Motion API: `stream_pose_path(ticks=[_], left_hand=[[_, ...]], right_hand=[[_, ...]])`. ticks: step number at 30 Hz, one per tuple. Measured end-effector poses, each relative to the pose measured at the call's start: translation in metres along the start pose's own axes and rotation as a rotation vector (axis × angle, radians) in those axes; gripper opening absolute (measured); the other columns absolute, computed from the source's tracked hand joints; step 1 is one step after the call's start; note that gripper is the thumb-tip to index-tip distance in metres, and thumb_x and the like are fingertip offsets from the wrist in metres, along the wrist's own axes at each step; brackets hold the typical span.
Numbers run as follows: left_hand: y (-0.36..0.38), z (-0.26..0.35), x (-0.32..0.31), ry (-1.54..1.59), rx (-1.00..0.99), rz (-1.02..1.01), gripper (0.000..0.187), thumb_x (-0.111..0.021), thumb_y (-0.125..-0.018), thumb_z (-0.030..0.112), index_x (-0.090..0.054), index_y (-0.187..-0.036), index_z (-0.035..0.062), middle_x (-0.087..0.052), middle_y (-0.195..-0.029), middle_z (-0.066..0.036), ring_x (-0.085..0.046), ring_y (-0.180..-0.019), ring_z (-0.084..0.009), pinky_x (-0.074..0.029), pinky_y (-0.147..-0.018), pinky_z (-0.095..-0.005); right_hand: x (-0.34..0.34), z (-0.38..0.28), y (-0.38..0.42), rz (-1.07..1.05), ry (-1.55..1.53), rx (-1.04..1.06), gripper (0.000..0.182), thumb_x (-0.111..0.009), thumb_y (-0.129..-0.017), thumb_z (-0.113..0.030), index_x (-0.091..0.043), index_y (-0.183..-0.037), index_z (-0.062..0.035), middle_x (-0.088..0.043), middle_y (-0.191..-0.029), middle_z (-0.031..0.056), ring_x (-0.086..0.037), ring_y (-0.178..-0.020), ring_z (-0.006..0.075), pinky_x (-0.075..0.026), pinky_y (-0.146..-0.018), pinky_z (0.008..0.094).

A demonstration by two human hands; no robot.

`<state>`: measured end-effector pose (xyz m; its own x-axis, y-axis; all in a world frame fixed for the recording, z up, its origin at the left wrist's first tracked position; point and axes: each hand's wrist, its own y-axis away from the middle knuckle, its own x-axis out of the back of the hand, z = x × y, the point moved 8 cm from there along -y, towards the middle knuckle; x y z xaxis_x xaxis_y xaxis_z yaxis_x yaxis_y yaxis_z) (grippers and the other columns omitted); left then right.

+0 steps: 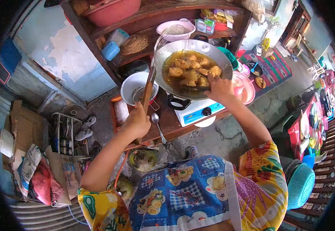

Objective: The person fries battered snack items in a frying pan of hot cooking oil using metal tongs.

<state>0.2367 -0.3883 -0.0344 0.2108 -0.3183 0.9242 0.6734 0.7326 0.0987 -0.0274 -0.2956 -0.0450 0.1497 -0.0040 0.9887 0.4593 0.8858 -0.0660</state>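
Observation:
My left hand (135, 122) is wrapped round the wooden handle of a wire skimmer (148, 91). Its mesh basket is raised over the left rim of a wok (226, 65). Several browned pieces of fried food (176, 72) sit in the yellow oil. Over the wok's right side, my right hand (220, 90) is closed on what look like dark tongs (196, 88); their two arms reach to either side of a piece in the oil. The wok stands on a white gas stove (194, 113) with a black knob.
Left of the wok are a white basin (128, 86) and a metal spoon (158, 125). A pink basin (248, 90) stands on the right. Behind rises a wooden shelf (156, 17) holding tubs. An orange hose (122, 165) runs down from the table. Shoes (84, 131) rest on a rack at left.

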Motion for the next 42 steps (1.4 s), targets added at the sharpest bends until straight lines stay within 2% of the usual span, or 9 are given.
stream_pose_path(ticks=[2, 5, 8, 16, 19, 26, 33, 38, 42], left_hand=[[0.006, -0.005, -0.011, 0.287, 0.227, -0.256, 0.036, -0.050, -0.083, 0.008, -0.027, -0.107, -0.0086, -0.057, -0.084, -0.027, -0.063, -0.070, -0.0315, -0.052, -0.058, -0.0408], [0.013, -0.006, -0.017, 0.495, 0.224, -0.263, 0.035, -0.049, -0.086, 0.010, -0.026, -0.108, -0.0055, -0.057, -0.080, -0.018, -0.062, -0.062, -0.0207, -0.051, -0.049, -0.0345], [0.019, -0.008, -0.027, 0.575, 0.243, -0.301, 0.033, -0.049, -0.087, 0.010, -0.026, -0.107, -0.0022, -0.054, -0.078, -0.013, -0.059, -0.060, -0.0179, -0.051, -0.049, -0.0337], [0.040, 0.015, -0.030, 0.778, 0.319, -0.418, 0.030, -0.050, -0.087, 0.008, -0.026, -0.101, -0.0019, -0.049, -0.077, -0.011, -0.054, -0.060, -0.0164, -0.051, -0.049, -0.0321], [0.042, 0.017, -0.030, 0.791, 0.307, -0.433, 0.028, -0.050, -0.087, 0.008, -0.026, -0.099, -0.0019, -0.048, -0.077, -0.011, -0.054, -0.060, -0.0157, -0.051, -0.049, -0.0315], [0.038, 0.014, -0.030, 0.787, 0.313, -0.417, 0.027, -0.050, -0.086, 0.008, -0.028, -0.097, -0.0024, -0.049, -0.077, -0.011, -0.055, -0.059, -0.0155, -0.051, -0.049, -0.0314], [0.036, 0.013, -0.029, 0.772, 0.292, -0.432, 0.028, -0.050, -0.086, 0.008, -0.028, -0.098, -0.0041, -0.050, -0.078, -0.011, -0.055, -0.059, -0.0152, -0.050, -0.049, -0.0305], [0.037, 0.015, -0.026, 0.800, 0.305, -0.439, 0.027, -0.050, -0.086, 0.007, -0.028, -0.097, -0.0038, -0.049, -0.077, -0.011, -0.054, -0.059, -0.0151, -0.050, -0.049, -0.0303], [0.037, 0.014, -0.026, 0.809, 0.309, -0.440, 0.027, -0.050, -0.086, 0.007, -0.028, -0.096, -0.0032, -0.049, -0.077, -0.011, -0.054, -0.059, -0.0151, -0.049, -0.048, -0.0303]], right_hand=[[0.004, 0.010, 0.001, 0.038, -0.004, -0.012, 0.073, -0.064, -0.070, -0.044, -0.039, -0.130, -0.0102, -0.061, -0.097, 0.0173, -0.062, -0.086, 0.0306, -0.050, -0.073, 0.0401], [0.013, 0.024, 0.002, 0.060, -0.011, -0.051, 0.071, -0.066, -0.069, -0.045, -0.043, -0.127, -0.0128, -0.062, -0.094, 0.0176, -0.063, -0.083, 0.0314, -0.050, -0.071, 0.0409], [0.013, 0.035, 0.003, 0.069, -0.028, -0.077, 0.066, -0.066, -0.068, -0.044, -0.047, -0.123, -0.0133, -0.062, -0.095, 0.0173, -0.063, -0.083, 0.0317, -0.050, -0.070, 0.0412], [0.037, 0.054, 0.012, 0.081, 0.057, 0.017, 0.063, -0.068, -0.065, -0.043, -0.049, -0.119, -0.0145, -0.062, -0.097, 0.0106, -0.063, -0.081, 0.0285, -0.051, -0.068, 0.0400], [0.057, 0.055, 0.028, 0.316, 0.019, 0.201, 0.067, -0.072, -0.060, -0.030, -0.048, -0.122, -0.0170, -0.062, -0.095, 0.0082, -0.063, -0.076, 0.0266, -0.051, -0.063, 0.0391], [0.011, 0.042, 0.027, 0.224, 0.221, 0.339, 0.065, -0.066, -0.068, -0.026, -0.043, -0.128, -0.0172, -0.055, -0.109, 0.0076, -0.063, -0.075, 0.0248, -0.051, -0.066, 0.0359], [-0.011, 0.039, 0.019, 0.237, 0.127, 0.328, 0.070, -0.070, -0.067, -0.026, -0.041, -0.130, -0.0192, -0.059, -0.105, 0.0060, -0.062, -0.069, 0.0240, -0.051, -0.066, 0.0355], [0.004, 0.041, 0.007, 0.036, 0.131, 0.293, 0.068, -0.071, -0.065, -0.029, -0.045, -0.127, -0.0199, -0.062, -0.092, 0.0115, -0.063, -0.070, 0.0276, -0.051, -0.064, 0.0379], [0.006, 0.047, -0.005, 0.030, 0.098, 0.325, 0.065, -0.068, -0.067, -0.032, -0.046, -0.126, -0.0187, -0.063, -0.083, 0.0148, -0.063, -0.078, 0.0271, -0.051, -0.068, 0.0389]])
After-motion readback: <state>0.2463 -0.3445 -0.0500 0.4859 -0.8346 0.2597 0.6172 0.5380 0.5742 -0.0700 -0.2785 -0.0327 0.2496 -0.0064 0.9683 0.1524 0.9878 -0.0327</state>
